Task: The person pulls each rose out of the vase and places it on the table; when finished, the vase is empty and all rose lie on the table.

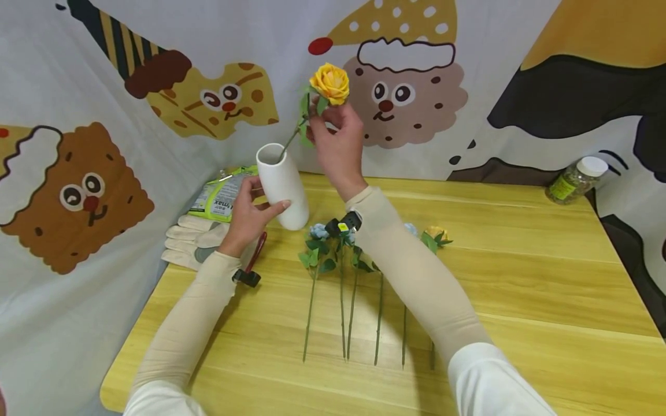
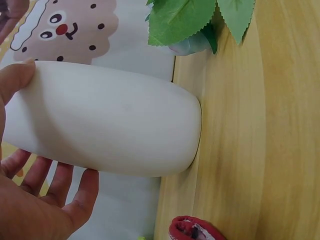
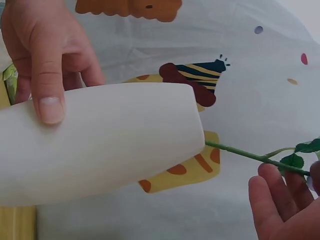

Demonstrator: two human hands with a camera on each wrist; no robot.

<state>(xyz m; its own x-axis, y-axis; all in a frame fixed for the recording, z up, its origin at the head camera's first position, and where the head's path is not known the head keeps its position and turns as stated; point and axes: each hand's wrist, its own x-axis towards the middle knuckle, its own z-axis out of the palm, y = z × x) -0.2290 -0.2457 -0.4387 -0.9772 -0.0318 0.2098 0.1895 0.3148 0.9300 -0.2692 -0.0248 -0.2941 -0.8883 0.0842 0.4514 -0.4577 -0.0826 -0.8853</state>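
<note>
A white vase (image 1: 286, 193) stands on the wooden table, and my left hand (image 1: 245, 216) holds it from the left. In the left wrist view the thumb is on one side of the vase (image 2: 120, 120) and the fingers are on the other. Above the rim, my right hand (image 1: 340, 144) pinches the upper stem of a yellow rose (image 1: 331, 84). The lower part of its green stem (image 3: 235, 151) passes into the vase mouth, where its end is hidden. Several flower stems (image 1: 378, 318) lie side by side in front of the vase, with blue blooms (image 1: 318, 231) partly behind my right forearm.
Behind my left hand lie beige work gloves (image 1: 189, 237) and a green-and-grey packet (image 1: 215, 199). A red handle (image 1: 258, 251) shows beside my left wrist. A lidded jar (image 1: 574, 180) stands at the back right. A printed cloth (image 1: 291, 34) hangs behind the table (image 1: 546, 277).
</note>
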